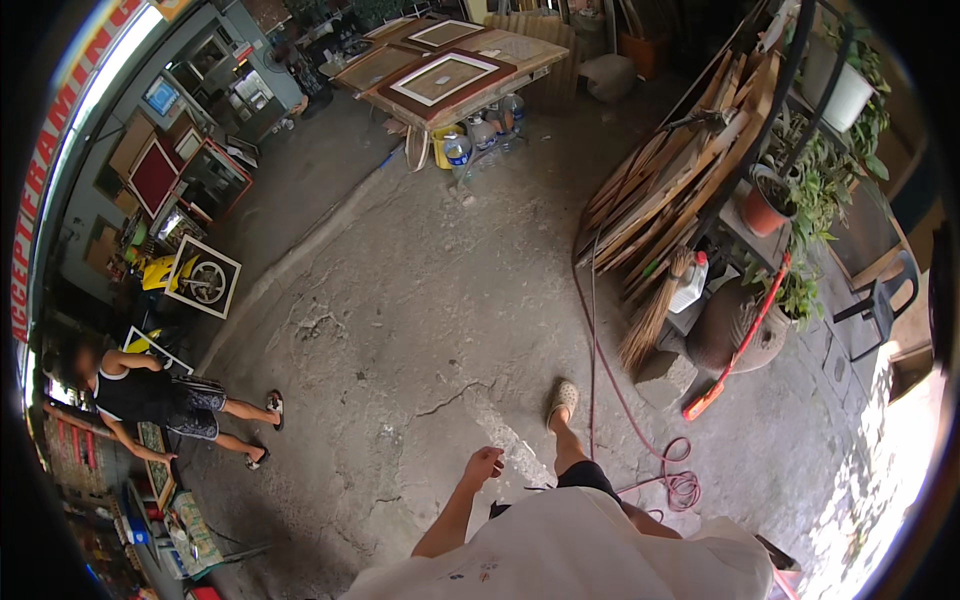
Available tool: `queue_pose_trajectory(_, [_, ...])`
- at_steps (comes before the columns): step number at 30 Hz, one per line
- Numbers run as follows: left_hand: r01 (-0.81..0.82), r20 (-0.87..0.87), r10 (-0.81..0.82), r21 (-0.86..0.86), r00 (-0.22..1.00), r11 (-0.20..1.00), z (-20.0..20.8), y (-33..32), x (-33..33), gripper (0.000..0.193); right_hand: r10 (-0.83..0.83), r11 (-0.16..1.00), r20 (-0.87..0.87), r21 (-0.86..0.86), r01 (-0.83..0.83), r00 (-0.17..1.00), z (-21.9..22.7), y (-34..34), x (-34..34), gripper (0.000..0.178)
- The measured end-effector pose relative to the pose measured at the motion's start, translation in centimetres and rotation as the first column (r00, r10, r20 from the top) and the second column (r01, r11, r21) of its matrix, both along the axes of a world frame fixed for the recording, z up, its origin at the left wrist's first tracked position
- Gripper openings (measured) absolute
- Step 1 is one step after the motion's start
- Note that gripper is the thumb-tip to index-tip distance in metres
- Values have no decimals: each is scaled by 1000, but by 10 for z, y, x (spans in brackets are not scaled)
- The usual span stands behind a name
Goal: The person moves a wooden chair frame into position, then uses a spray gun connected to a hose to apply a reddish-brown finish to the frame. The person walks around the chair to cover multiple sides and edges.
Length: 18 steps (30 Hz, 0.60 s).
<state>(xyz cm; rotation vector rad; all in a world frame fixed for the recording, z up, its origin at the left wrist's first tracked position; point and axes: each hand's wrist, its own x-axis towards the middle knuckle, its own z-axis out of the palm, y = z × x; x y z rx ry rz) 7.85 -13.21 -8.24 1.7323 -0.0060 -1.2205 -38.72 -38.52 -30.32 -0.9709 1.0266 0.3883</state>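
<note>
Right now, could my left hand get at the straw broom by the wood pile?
Probably not without stepping closer: the left hand is well short of the straw broom, which stands farther ahead to the right, with the hose on the floor between.

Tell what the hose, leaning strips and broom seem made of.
Hose: probably rubber or soft plastic, smooth, given its loose coils. Leaning strips: likely wood, seemingly unfinished, from their dull brown tones. Broom: probably dry plant stalks, matte, judging by thin tan bristles.

Left hand (484, 466), perhaps loosely curled, above a cracked grey concrete floor (400, 320).
</note>
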Motion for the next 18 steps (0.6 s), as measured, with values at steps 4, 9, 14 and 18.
queue_pose_trajectory(4, [325,706,-248,26,663,945,6,-27,127,33,576,496,-92,-751,-436,813,67,-70,246,31])
queue_pose_trajectory(9, [326,404,-433,309,806,894,91,-177,250,42,-81,763,85,-636,117,993,190,-208,362,32])
queue_pose_trajectory(14, [184,569,-137,-26,811,983,90,-248,324,40,-61,733,52,-676,80,997,198,-242,414,32])
queue_pose_trajectory(18, [215,396,-133,-168,908,962,66,-320,344,37,96,750,-184,-633,-193,978,157,-257,402,36])
